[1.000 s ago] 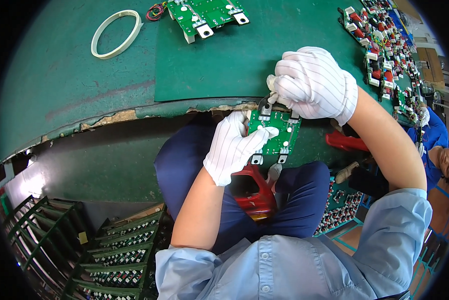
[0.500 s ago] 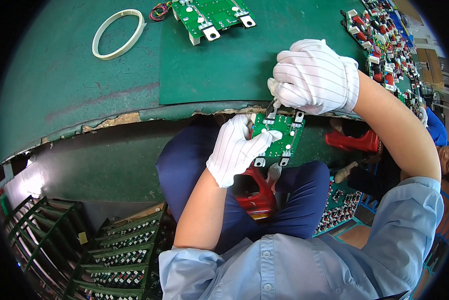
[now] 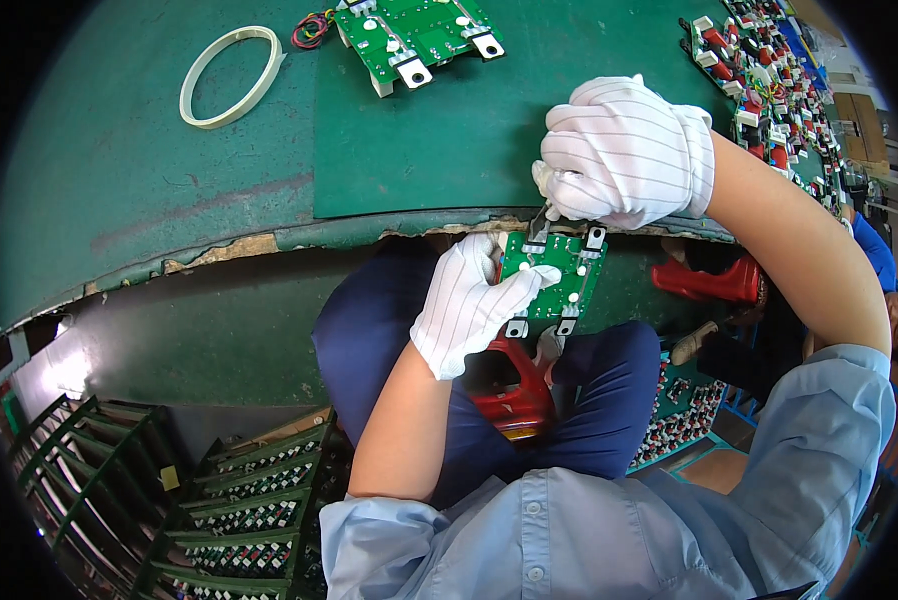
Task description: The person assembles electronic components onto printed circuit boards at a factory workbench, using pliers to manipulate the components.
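In my gloved left hand (image 3: 472, 302) is a green circuit board (image 3: 563, 273), held at the table's front edge above my lap, thumb lying across its face. Metal tabs with holes stick out at the board's near and far ends. My gloved right hand (image 3: 624, 155) is closed in a fist just beyond the board, around a hand tool (image 3: 539, 232) with a dark metal tip. That tip meets the board's far left tab. The fist hides most of the tool, so its kind is unclear.
Farther off on the green table (image 3: 239, 190) lie another circuit board (image 3: 414, 40) with coloured wires and a pale tape ring (image 3: 231, 77). Many boards with red and white parts (image 3: 769, 100) crowd the right. Racks of boards (image 3: 239, 500) stand lower left, a red stool (image 3: 709, 280) at right.
The board in my left hand and my right fist have shifted very slightly left. The tool tip stays at the same tab, and both grips hold.
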Demonstrator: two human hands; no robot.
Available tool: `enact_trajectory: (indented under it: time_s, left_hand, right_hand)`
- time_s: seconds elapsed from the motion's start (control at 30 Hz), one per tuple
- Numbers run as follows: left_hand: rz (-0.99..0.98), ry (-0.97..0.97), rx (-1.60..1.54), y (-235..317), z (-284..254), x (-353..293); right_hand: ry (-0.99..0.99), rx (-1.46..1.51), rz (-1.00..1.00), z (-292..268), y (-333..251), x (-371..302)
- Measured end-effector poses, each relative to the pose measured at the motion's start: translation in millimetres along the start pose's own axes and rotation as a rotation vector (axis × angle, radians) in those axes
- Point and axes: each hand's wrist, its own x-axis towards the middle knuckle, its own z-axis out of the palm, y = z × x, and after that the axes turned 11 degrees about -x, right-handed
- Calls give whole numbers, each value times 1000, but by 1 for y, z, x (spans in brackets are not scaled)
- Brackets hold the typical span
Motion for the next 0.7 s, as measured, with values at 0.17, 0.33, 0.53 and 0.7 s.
enact_trajectory:
  time_s: [0.17,0.33,0.53,0.7]
  left_hand:
    - [26,-4,73,1,0,0]
    - [-7,16,-49,-1,0,-2]
    - [-111,32,-35,8,-1,0]
    - [-143,28,-101,9,0,0]
  right_hand:
    - [-47,70,1,3,4,3]
    - [-17,44,-11,3,4,4]
    - [-8,58,-27,2,6,1]
    - [42,13,-34,6,8,4]
